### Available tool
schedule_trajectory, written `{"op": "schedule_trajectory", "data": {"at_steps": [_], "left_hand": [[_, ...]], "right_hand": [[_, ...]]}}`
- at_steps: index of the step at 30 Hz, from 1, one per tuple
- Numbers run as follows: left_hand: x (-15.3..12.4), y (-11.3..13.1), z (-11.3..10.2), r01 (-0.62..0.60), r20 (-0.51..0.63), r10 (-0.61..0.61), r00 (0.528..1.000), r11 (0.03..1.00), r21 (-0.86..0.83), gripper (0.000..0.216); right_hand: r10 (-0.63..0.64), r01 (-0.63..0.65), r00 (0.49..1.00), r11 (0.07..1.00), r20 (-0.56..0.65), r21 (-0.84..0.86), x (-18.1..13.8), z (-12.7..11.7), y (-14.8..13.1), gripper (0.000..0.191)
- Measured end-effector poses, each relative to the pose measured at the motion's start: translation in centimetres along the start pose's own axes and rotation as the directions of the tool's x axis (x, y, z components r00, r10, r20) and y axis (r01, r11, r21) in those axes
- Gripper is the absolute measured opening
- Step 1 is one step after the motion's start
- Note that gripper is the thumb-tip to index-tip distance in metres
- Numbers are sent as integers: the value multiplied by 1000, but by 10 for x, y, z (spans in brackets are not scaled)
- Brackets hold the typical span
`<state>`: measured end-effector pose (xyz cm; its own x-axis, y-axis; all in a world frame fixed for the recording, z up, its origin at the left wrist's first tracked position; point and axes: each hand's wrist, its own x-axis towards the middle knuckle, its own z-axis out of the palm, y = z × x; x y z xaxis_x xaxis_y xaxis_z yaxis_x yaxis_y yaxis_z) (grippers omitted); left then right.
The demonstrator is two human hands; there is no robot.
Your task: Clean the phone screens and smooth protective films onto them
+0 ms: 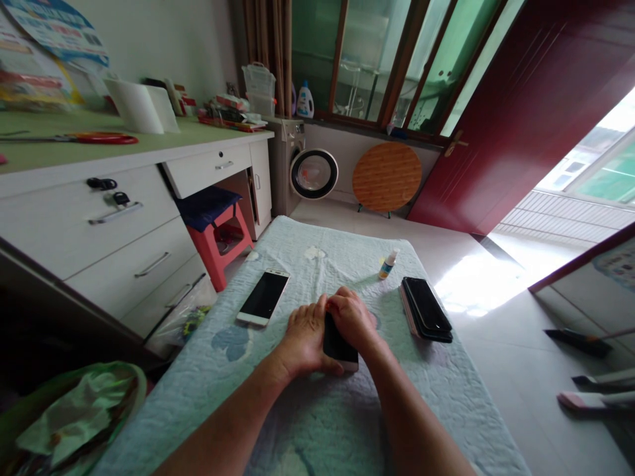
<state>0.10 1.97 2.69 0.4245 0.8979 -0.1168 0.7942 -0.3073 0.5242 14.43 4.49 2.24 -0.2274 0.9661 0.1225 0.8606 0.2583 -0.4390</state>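
Head view: left hand (306, 337) clasps a black-screened rectangular phone (339, 346) over pale-blue quilted cloth (342, 264); right hand (351, 318) curls at its far end, grip unclear. Best steady the edges, pressing lightly.

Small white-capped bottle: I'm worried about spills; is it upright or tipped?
Upright: the small white-capped bottle stands on the pale blue quilted cloth, cap uppermost.

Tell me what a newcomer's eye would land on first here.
Probably the left hand and right hand on a dark phone, low in the centre. Next, the big red door at upper right and the washing machine at the back, its round door open.
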Motion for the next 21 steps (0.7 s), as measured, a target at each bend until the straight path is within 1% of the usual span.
{"op": "schedule_trajectory", "data": {"at_steps": [7, 13, 16, 19, 21], "left_hand": [[1, -2, 2, 12, 7, -12, 1000, 1000, 3, 135], [1, -1, 2, 18, 10, -18, 1000, 1000, 21, 132], [1, -1, 2, 27, 14, -27, 1000, 999, 28, 130], [2, -4, 3, 24, 12, -24, 1000, 999, 28, 129], [3, -6, 5, 16, 11, -17, 1000, 999, 34, 125]], "right_hand": [[-30, 23, 990, 998, 136, 50, -4, -11, 1, 20], [-61, 34, 975, 991, 212, 130, -7, -11, 9, 17], [-98, 53, 959, 983, 265, 174, -8, -13, 9, 15], [-163, 89, 931, 970, 328, 227, -8, -18, 7, 17], [-180, 84, 914, 961, 363, 264, -8, -19, 8, 17]]}}
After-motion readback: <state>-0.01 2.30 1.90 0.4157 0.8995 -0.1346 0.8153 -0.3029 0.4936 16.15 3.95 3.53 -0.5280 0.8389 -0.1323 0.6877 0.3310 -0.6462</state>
